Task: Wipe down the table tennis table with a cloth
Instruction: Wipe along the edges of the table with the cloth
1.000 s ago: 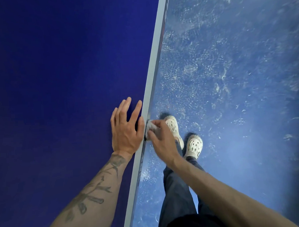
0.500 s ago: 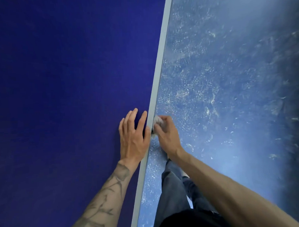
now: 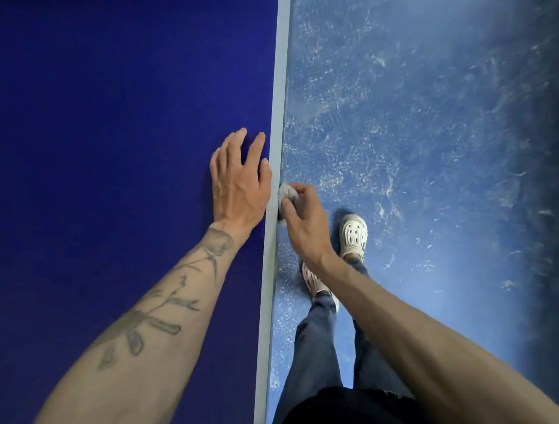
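Dark blue table [image 3: 107,107], left hand [image 3: 238,184] flat on top

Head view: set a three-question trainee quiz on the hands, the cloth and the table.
1. True or false: the left hand lies flat on the table.
2. The cloth is pressed against: A the table's edge, B the floor, C a shoe.
3. Which hand has the cloth in its grip?
Key: 1 true; 2 A; 3 the right hand.
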